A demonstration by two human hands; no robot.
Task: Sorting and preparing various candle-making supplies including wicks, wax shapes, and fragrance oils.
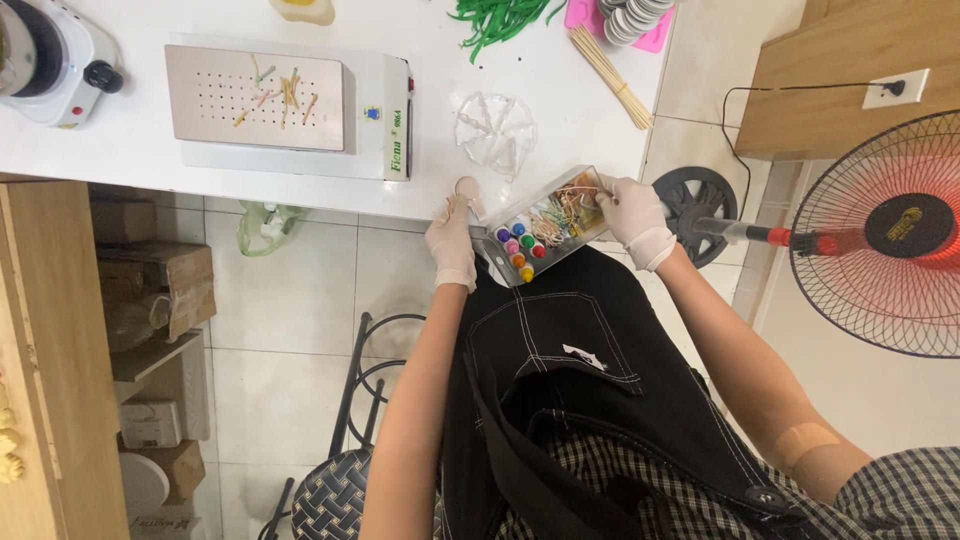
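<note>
Landmark is the clear rectangular plastic organiser box (548, 224) with small coloured round-capped bottles at its near end and tangled thin strands further in; it sits tilted at the near edge of the white table (130, 140), half overhanging the lap, likely pulled close so the contents are easy to reach. Nearest the camera, below the box: black apron (560, 370) over checked clothing, and a black wire stool (350, 480) on the tiled floor to the box's lower left. Left hand (452, 243), in a white glove, is just left of the box, grip closed around a small beige round-headed figure piece (467, 189) held upright above the fingers, probably to keep it off the table. Right hand (633, 215), also gloved, closes on the box's right end, steadying it on the edge. Just beyond the box: a clear segmented plastic mould (496, 130). Further left of the box: a white flat machine with a perforated metal plate (258, 97) carrying small coloured sticks. Far beyond the box: bamboo skewers (610, 75), green strips (500, 20), a pink tray (650, 35). Right of the box, off the table: a standing fan (880, 230).
</note>
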